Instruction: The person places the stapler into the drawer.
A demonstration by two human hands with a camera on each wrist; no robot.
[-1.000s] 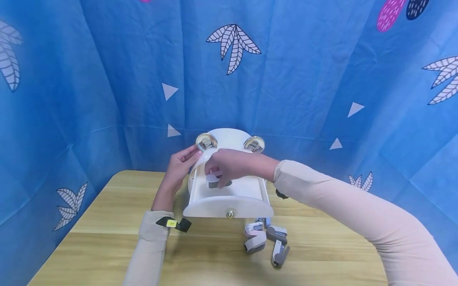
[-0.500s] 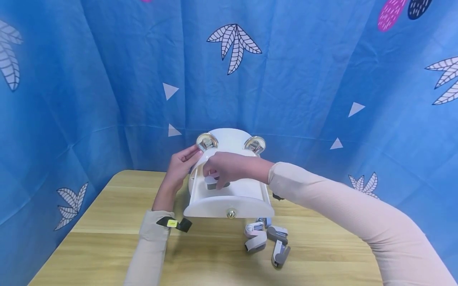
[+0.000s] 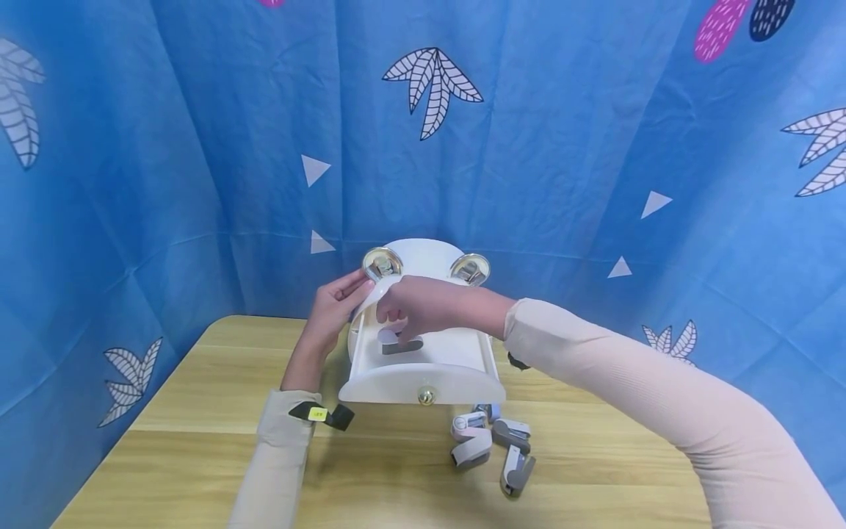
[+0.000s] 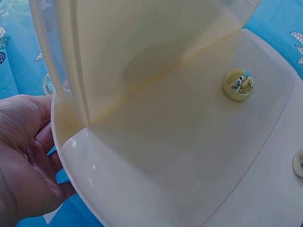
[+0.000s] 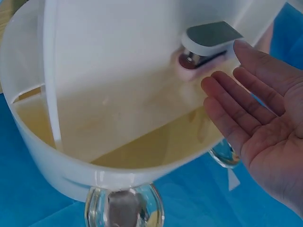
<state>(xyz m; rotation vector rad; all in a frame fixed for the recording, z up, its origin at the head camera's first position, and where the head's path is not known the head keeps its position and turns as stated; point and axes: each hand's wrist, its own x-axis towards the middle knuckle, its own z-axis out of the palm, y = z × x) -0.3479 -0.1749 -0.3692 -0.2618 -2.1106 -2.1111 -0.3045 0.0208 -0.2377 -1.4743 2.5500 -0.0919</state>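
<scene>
A small grey and white stapler [image 3: 402, 344] lies in the pulled-out drawer [image 3: 456, 380] of a white rounded case [image 3: 425, 256]. My right hand [image 3: 429, 305] hovers just over it. In the right wrist view the fingers of my right hand [image 5: 265, 101] are loosely extended beside the stapler [image 5: 213, 35], with the thumb tip near its end; whether they touch cannot be told. My left hand [image 3: 333, 308] rests against the left side of the case, its fingers [image 4: 45, 137] partly hidden behind the rim in the left wrist view.
Several more small staplers [image 3: 472, 450] lie on the wooden table [image 3: 198, 411] in front of the drawer, to the right. Two shiny round fittings [image 3: 382, 263] stand on top of the case. A blue curtain [image 3: 562, 147] hangs behind.
My right hand has let go of the stapler, which now lies on the drawer floor, and has risen slightly. My left hand has stayed where it was.
</scene>
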